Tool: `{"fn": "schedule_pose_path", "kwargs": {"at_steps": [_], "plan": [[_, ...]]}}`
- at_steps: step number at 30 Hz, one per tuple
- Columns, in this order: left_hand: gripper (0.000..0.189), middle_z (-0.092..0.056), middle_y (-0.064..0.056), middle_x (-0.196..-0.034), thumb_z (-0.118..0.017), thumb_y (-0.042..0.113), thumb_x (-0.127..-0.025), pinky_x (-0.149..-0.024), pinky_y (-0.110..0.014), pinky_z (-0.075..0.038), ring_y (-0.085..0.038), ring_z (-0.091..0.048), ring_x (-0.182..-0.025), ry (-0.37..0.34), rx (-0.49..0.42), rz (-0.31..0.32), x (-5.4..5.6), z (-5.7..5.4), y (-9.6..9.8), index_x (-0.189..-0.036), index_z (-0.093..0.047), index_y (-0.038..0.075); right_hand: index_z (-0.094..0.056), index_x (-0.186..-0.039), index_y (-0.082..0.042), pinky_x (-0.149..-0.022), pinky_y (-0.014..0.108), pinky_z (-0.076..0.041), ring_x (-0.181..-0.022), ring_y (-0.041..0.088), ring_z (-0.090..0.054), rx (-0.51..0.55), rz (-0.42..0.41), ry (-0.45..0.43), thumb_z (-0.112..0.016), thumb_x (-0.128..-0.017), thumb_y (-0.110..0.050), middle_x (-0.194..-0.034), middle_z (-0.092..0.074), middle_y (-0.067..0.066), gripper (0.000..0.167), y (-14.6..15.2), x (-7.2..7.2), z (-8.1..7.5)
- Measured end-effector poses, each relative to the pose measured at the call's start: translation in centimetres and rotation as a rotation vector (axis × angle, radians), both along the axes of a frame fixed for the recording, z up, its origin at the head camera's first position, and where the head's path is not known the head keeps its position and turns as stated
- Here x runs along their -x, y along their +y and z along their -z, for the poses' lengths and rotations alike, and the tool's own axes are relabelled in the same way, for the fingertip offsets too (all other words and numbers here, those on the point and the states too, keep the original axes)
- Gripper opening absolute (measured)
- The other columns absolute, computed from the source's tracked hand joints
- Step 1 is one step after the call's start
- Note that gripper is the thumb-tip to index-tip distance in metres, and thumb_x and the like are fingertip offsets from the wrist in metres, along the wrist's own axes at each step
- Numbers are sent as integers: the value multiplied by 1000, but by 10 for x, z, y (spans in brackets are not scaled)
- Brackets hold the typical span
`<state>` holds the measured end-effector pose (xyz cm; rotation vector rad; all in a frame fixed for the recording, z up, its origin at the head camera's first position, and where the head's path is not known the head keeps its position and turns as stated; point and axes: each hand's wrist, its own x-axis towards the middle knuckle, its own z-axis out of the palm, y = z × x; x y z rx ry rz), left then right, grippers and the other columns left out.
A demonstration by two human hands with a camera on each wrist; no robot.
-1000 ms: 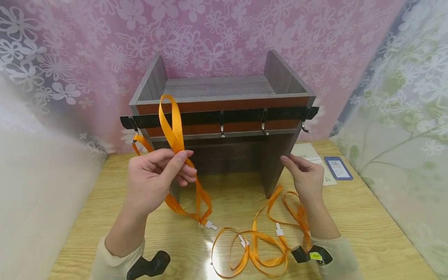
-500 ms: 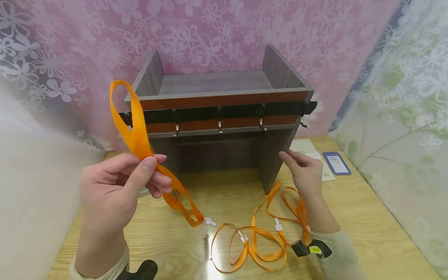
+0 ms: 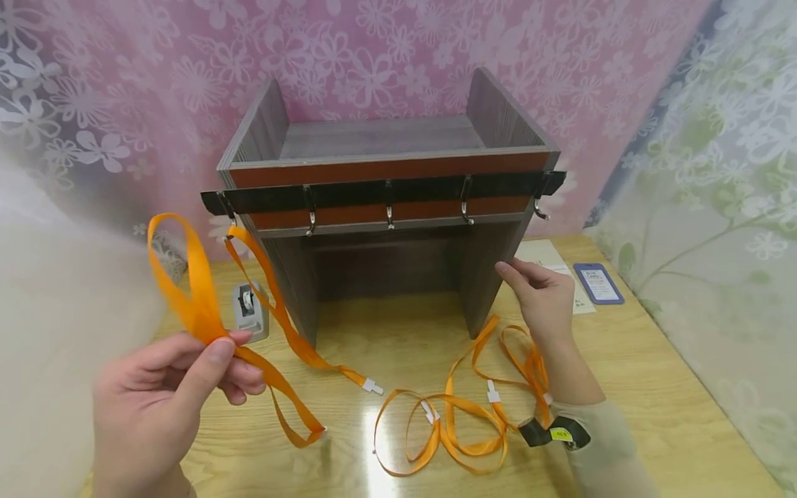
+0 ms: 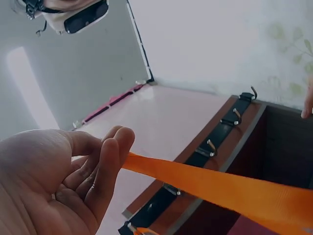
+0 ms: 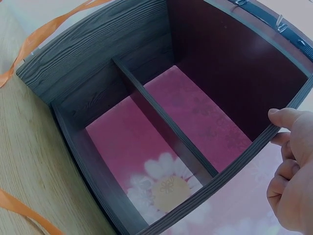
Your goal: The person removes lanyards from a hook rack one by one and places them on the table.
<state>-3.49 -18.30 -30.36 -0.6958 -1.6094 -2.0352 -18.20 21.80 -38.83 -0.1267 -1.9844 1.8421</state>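
Observation:
My left hand (image 3: 165,398) pinches an orange lanyard (image 3: 198,280) between thumb and fingers. Its loop stands up above the hand, and the rest hangs down to the right, its lower end just over the table. A second orange lanyard (image 3: 283,315) hangs from the leftmost hook of the black hook rail (image 3: 349,193), its white clip lying on the table. That rail runs across the front of a grey wooden shelf (image 3: 380,138). My right hand (image 3: 548,297) grips the front edge of the shelf's right side panel (image 5: 234,164), thumb on one face and fingers on the other.
Several more orange lanyards (image 3: 476,408) with white clips lie in loops at the front right of the table. Behind the right hand are a blue card holder (image 3: 599,283) and a pale paper sheet (image 3: 542,254). A grey tape dispenser (image 3: 250,315) stands left of the shelf.
The left hand has moved left and down with its lanyard, away from the shelf front. The tape dispenser and the hanging lanyard now show fully. My right hand keeps its grip on the panel.

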Motion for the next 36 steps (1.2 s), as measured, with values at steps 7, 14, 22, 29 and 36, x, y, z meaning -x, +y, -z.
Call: {"fn": "schedule_pose_path", "kwargs": {"at_steps": [7,14,22,29,36], "plan": [[21,-76,-15,-78,-48,-29,-88,-53,-25,-57,-19,-70,-58,-23,51,-33,-3,1,-6,-93,-67,-21,-81,-97,-4,-70,14,-55,-75,4,-66,24,-17,10,-83,-83,-15,-77,-76,-13,18,-1,0,-1],[20,-76,-14,-78,-48,-27,-90,-53,-27,-58,-21,-70,-58,-126,74,-76,-8,10,-10,-92,-66,-20,-81,-97,-5,-68,14,-55,-74,5,-66,43,-22,-8,-83,-83,-15,-77,-76,-11,17,-1,-2,-3],[21,-77,-4,-79,-53,-17,-95,-57,-27,-59,-18,-71,-61,-289,230,-79,-10,30,-6,-97,-72,-9,-81,-97,-3,-68,14,-56,-73,4,-67,54,-30,7,-83,-83,-14,-78,-76,-11,18,-2,-1,-2],[19,-78,-6,-82,-55,-11,-97,-59,-30,-60,-18,-71,-65,-375,296,-22,-11,55,-7,-95,-72,-6,-81,-94,-4,-66,13,-56,-71,3,-66,72,-6,10,-83,-82,-12,-75,-76,-10,15,-4,0,-1],[18,-77,-5,-83,-55,-5,-99,-60,-33,-61,-19,-72,-68,-442,383,22,-11,73,-13,-93,-72,-3,-81,-98,-3,-70,13,-57,-75,4,-69,92,-2,3,-83,-82,-11,-78,-77,-10,17,-4,-1,-1]]}}
